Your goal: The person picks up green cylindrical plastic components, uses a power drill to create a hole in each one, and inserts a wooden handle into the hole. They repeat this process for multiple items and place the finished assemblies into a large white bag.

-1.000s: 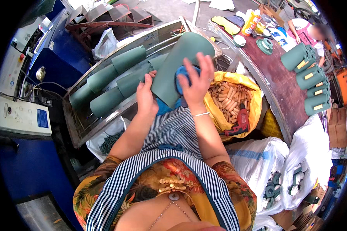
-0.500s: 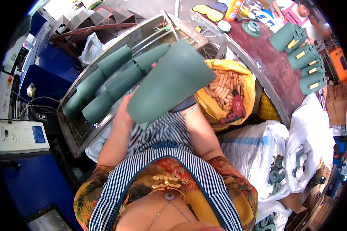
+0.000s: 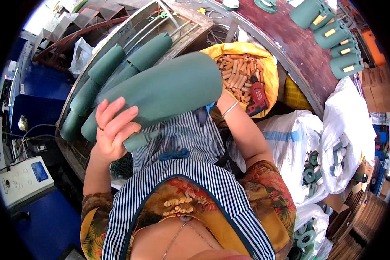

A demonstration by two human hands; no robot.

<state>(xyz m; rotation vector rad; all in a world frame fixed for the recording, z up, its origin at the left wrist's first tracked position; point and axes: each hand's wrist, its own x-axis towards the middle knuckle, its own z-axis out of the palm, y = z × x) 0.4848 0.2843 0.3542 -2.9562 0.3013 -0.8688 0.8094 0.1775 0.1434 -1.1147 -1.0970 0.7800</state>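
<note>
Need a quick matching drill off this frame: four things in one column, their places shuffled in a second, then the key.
Things
1. large green roll
2. red power drill
3. tan short tubes
4. green rolls with yellow labels

Places
A. standing on the dark brown tabletop, upper right
B. loose in the yellow bag
C. at the near edge of the yellow bag, beside the person's right forearm
D. held across the striped apron, left hand gripping its near end

Pairs: 1-D, 2-C, 3-B, 4-A
</note>
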